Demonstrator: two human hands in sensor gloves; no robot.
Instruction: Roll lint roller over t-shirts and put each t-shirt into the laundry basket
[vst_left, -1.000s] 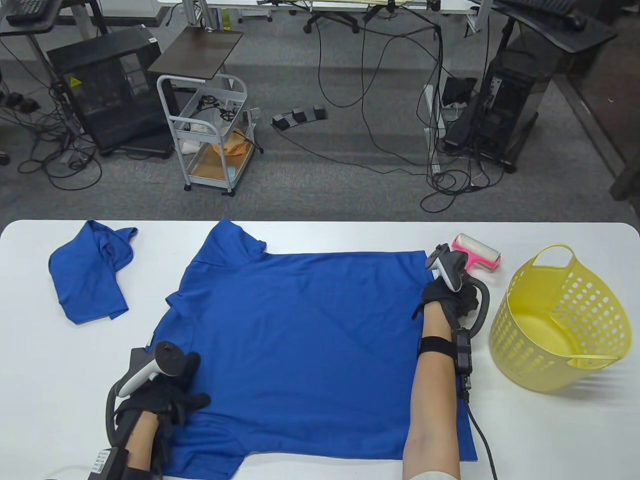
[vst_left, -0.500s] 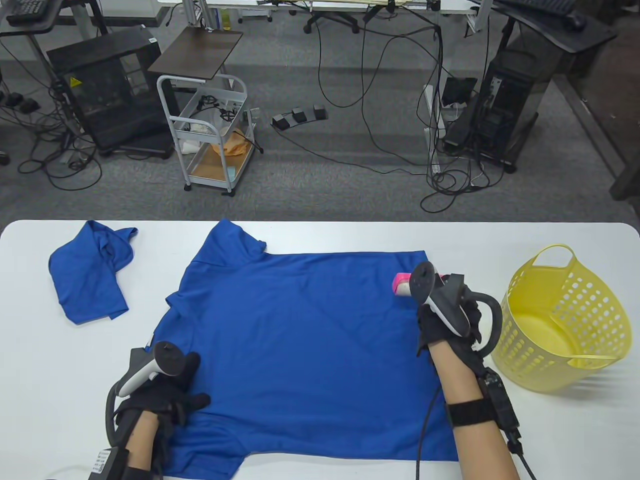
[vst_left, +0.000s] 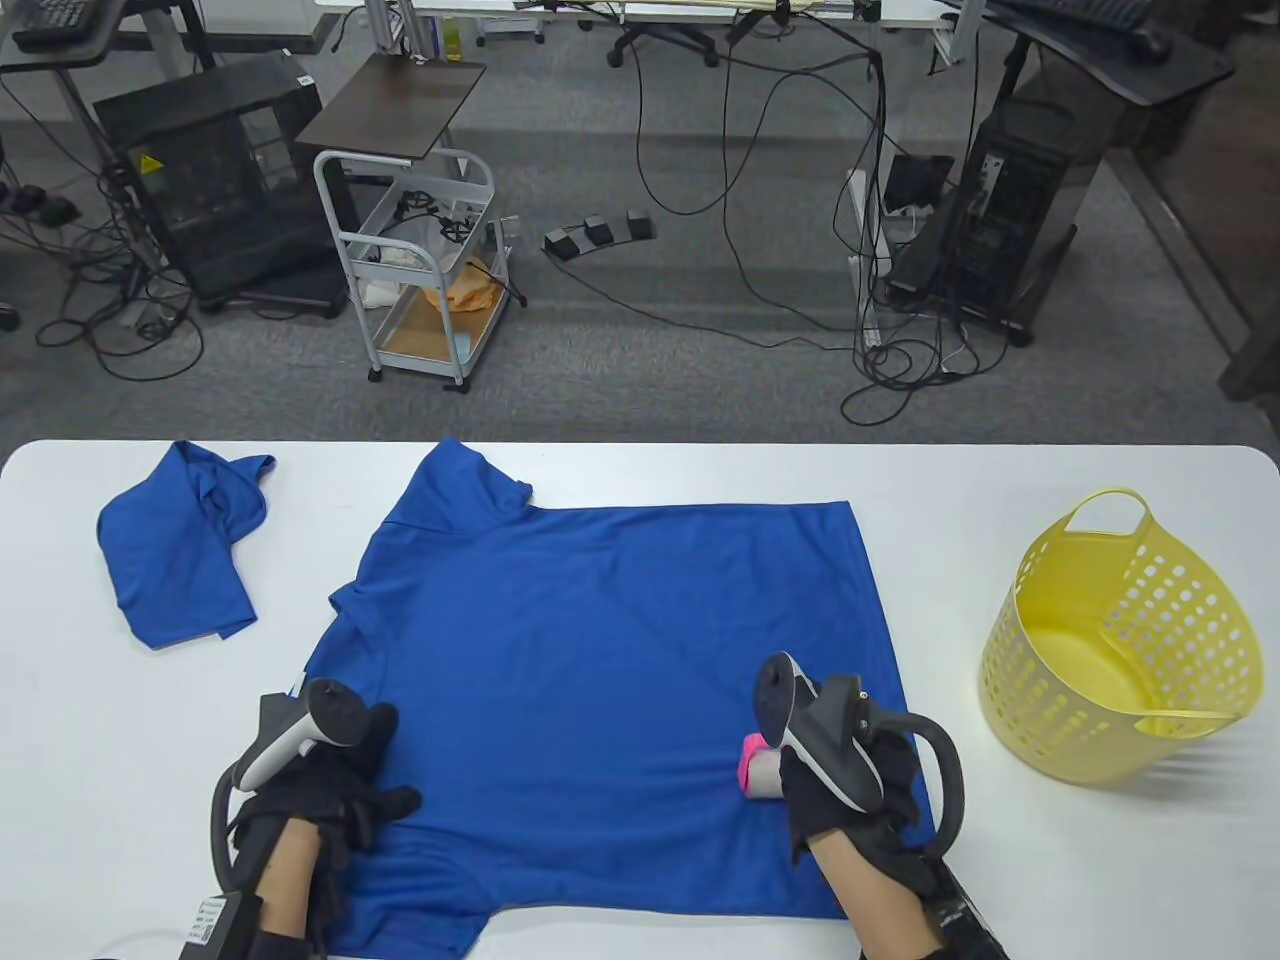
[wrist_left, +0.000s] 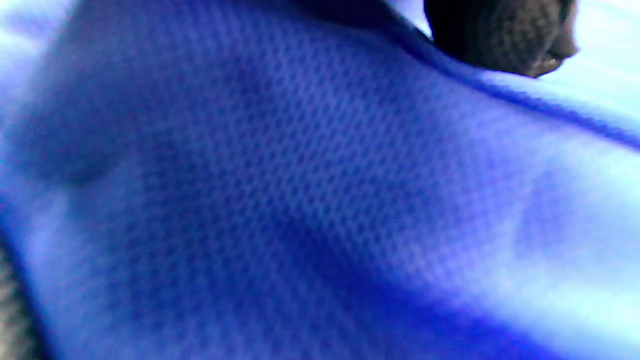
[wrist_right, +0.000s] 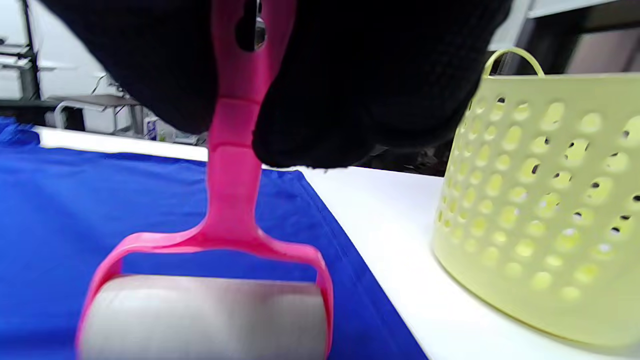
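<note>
A blue t-shirt (vst_left: 610, 680) lies spread flat across the middle of the white table (vst_left: 1000, 470). My right hand (vst_left: 850, 800) grips the pink handle of the lint roller (vst_left: 758, 772), whose white roll rests on the shirt's near right part. In the right wrist view the lint roller (wrist_right: 220, 280) sits on the blue t-shirt (wrist_right: 75, 210), handle between my gloved fingers. My left hand (vst_left: 340, 790) presses down on the shirt's near left part by the sleeve. The left wrist view shows only blue t-shirt (wrist_left: 300, 200) fabric close up and one fingertip (wrist_left: 500, 35).
A second blue t-shirt (vst_left: 180, 545) lies crumpled at the far left of the table. The yellow perforated laundry basket (vst_left: 1120, 640) stands empty at the right; the same laundry basket (wrist_right: 545, 200) shows in the right wrist view. Beyond the table's far edge is floor with carts and cables.
My right hand picked the lint roller up from the far right of the shirt and brought it toward me to the shirt's near right part. The left hand stayed put.
</note>
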